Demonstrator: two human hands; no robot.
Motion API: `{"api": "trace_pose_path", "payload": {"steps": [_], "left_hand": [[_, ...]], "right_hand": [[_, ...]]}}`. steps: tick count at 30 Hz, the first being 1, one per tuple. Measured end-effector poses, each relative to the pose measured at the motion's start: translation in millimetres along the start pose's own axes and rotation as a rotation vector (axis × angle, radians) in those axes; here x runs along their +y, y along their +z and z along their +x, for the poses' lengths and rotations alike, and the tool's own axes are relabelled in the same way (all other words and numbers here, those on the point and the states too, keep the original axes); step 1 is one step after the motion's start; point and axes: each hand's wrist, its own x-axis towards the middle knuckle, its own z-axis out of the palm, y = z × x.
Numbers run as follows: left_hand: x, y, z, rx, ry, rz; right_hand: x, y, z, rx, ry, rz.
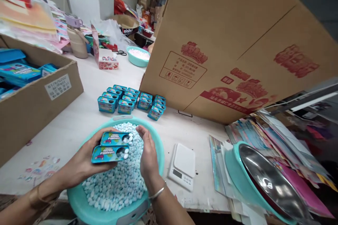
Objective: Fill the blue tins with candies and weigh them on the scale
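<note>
My left hand [85, 161] is closed around two small blue candy boxes [108, 153], side by side, their tops marked "Caramelo Macizo". Each box has a round opening at its right end with a few white candies in it. Facing them, apart from the boxes, my right hand [148, 156] has its fingers stretched out and nothing visible in it. Both hands are over a turquoise basin [160, 144] full of small white and pale blue candies [112, 190]. Behind the basin, several more blue candy boxes [125, 107] stand in rows.
A white digital scale [184, 160] lies right of the basin. A large carton [206, 24] rises behind it. At left stands an open carton [50, 102] of blue packs. A metal bowl [269, 179] leans at right. Further back are a bottle [76, 38] and scissors [121, 53].
</note>
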Motion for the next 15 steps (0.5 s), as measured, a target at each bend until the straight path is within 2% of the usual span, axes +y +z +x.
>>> {"api": "trace_pose_path", "payload": {"steps": [4, 6, 10, 13, 15], "left_hand": [[11.2, 19.5, -7.2, 0.011, -0.090, -0.133], [16.6, 22.6, -9.8, 0.021, -0.123, -0.169], [19.6, 21.9, -13.5, -0.017, -0.182, -0.286], [13.3, 21.2, -17.1, -0.115, -0.145, -0.309], [7.9, 18.3, -21.0, -0.132, -0.097, -0.277]], "right_hand": [[5.2, 6.3, -18.9, -0.057, -0.009, 0.003], [2.2, -1.0, -21.6, -0.075, -0.011, -0.063], [-6.1, -13.4, -26.9, -0.024, -0.130, -0.114], [-9.7, -18.2, -36.4, -0.187, -0.129, -0.150], [-13.7, -28.6, -41.0, -0.303, -0.145, -0.169]]}}
